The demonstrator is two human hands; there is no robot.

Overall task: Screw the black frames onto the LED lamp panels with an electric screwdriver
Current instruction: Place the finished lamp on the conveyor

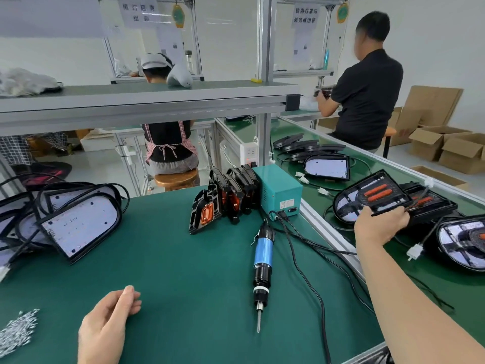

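At the lower left edge of the frame a heap of screws (18, 329) is lying on the green counter (183, 285). Above it, at mid left, LED panels (78, 227) with black cables are leaning in an overlapping stack. The left hand (105, 329) is hanging over the counter at the bottom, fingers loosely curled and holding nothing. In the centre a row of black frames (225, 198) with orange inserts is standing on edge, leaning against a teal power box (278, 190). Just below the box the screwdriver (262, 261) is lying flat on the counter, bit pointing toward the bottom edge, untouched. At the right the right hand (378, 227) is reaching across to the neighbouring green counter and gripping the near edge of a held frame (372, 195), which is sitting tilted over a pale panel among other assemblies.
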